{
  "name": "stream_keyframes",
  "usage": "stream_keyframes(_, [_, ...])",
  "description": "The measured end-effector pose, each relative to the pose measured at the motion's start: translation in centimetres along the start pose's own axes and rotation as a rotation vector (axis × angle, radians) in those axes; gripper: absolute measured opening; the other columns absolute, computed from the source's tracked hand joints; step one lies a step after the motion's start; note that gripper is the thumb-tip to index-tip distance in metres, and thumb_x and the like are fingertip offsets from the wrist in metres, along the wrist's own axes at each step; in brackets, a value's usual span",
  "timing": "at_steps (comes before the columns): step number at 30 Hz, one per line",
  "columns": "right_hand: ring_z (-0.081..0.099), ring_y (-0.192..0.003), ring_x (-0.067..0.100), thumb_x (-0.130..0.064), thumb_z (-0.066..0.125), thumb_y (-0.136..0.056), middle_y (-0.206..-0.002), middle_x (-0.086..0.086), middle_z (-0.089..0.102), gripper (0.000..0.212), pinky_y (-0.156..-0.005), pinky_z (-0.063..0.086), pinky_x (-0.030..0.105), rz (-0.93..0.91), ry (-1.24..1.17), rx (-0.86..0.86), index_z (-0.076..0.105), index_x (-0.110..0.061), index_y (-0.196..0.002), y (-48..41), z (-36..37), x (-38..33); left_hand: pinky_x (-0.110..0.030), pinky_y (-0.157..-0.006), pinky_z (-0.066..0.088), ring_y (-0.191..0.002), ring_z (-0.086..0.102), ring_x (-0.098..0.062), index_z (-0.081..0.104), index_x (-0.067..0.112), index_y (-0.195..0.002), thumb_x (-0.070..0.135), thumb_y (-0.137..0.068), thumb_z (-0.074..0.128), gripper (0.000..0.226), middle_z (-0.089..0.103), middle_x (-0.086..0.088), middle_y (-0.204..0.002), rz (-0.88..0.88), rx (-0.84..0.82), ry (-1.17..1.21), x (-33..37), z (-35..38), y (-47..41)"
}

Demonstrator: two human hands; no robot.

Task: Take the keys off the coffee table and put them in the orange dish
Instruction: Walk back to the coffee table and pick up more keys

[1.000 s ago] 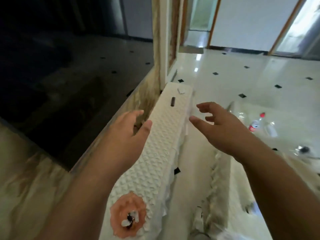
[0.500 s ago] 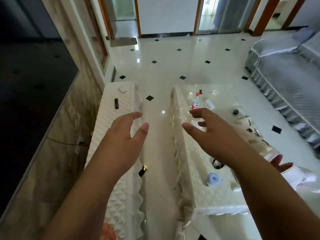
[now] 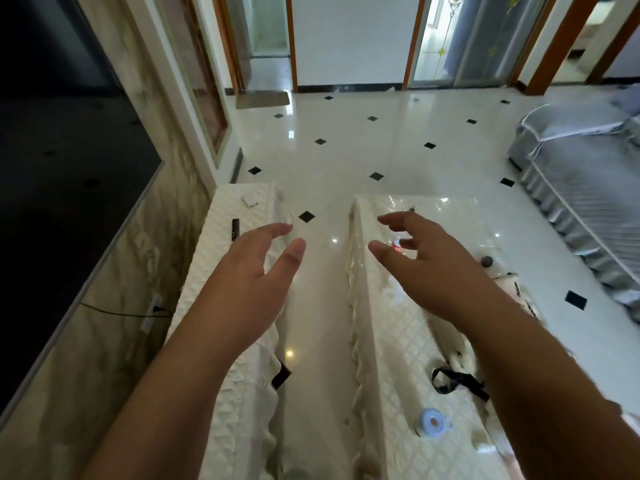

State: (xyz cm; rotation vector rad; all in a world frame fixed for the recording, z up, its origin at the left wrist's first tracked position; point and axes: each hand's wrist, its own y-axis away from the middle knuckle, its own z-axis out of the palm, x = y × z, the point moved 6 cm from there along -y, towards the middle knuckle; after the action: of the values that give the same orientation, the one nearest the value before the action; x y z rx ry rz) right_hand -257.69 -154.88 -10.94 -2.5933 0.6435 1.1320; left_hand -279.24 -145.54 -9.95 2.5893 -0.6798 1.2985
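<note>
My left hand (image 3: 249, 282) hovers with fingers spread and nothing in it, over the right edge of the white quilted side cabinet (image 3: 225, 358). My right hand (image 3: 426, 261) is also open and holds nothing, above the coffee table (image 3: 391, 323) with its cream quilted cover under clear plastic. The orange dish and the keys are out of view. A black strap (image 3: 457, 381) lies on the coffee table beside my right forearm.
A blue tape roll (image 3: 431, 423) sits near the table's front. A dark remote (image 3: 235, 229) and a white card (image 3: 250, 201) lie on the side cabinet. A grey covered sofa (image 3: 588, 188) stands at right. A narrow floor gap (image 3: 318, 306) separates cabinet and table.
The view has swung right and up: the orange dish with the keys in it dropped out at the bottom, and the coffee table and sofa came in. Both hands stay open and raised.
</note>
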Motion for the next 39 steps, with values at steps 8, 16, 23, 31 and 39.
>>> stream_keyframes(8, [0.05, -0.119, 0.001, -0.062, 0.056, -0.087, -0.136, -0.019, 0.051, 0.053, -0.089, 0.042, 0.029, 0.027, 0.072, 0.017, 0.047, -0.042, -0.135, -9.3, 2.4, 0.6, -0.028, -0.094, 0.036, -0.12, 0.04, 0.001, 0.045, 0.044, -0.136, 0.063, -0.09, 0.04, 0.05, 0.042, 0.017, -0.14, 0.02, -0.051, -0.008, -3.6, 0.6, -10.4])
stream_keyframes(16, [0.052, -0.117, 0.005, -0.059, 0.059, -0.087, -0.138, -0.013, 0.051, 0.053, -0.09, 0.054, 0.042, 0.086, 0.055, 0.04, 0.048, -0.038, -0.135, -23.3, 6.5, -3.5, -0.039, -0.1, 0.04, -0.122, 0.046, -0.008, 0.048, 0.047, -0.132, 0.066, -0.089, 0.036, 0.048, 0.047, 0.016, -0.137, -0.001, -0.09, 0.05, -7.6, -4.4, -26.0])
stream_keyframes(23, [0.053, -0.118, 0.007, -0.058, 0.058, -0.087, -0.138, -0.013, 0.052, 0.054, -0.093, 0.045, 0.031, 0.087, 0.087, 0.024, 0.047, -0.038, -0.136, -31.5, 10.0, -5.9, -0.031, -0.095, 0.037, -0.121, 0.041, -0.003, 0.047, 0.043, -0.134, 0.059, -0.091, 0.04, 0.046, 0.044, 0.014, -0.14, 0.05, -0.104, 0.033, -9.1, -6.1, -35.2])
stream_keyframes(31, [0.055, -0.116, 0.01, -0.053, 0.056, -0.091, -0.138, -0.011, 0.052, 0.05, -0.088, 0.044, 0.031, 0.092, 0.064, 0.062, 0.048, -0.034, -0.137, -41.0, 11.4, -6.6, -0.029, -0.096, 0.035, -0.119, 0.04, -0.001, 0.047, 0.043, -0.135, 0.058, -0.091, 0.042, 0.046, 0.041, 0.021, -0.128, 0.019, -0.12, 0.025, -11.3, -6.6, -43.8])
stream_keyframes(39, [0.055, -0.11, 0.009, -0.054, 0.054, -0.093, -0.143, -0.008, 0.049, 0.054, -0.089, 0.041, 0.029, 0.088, 0.028, 0.002, 0.044, -0.032, -0.141, -53.3, 12.0, -4.3, -0.014, -0.074, 0.032, -0.095, 0.043, 0.014, 0.046, 0.05, -0.131, 0.059, -0.09, 0.046, 0.042, 0.041, 0.025, -0.124, -0.005, -0.121, -0.021, -10.4, -4.8, -55.4])
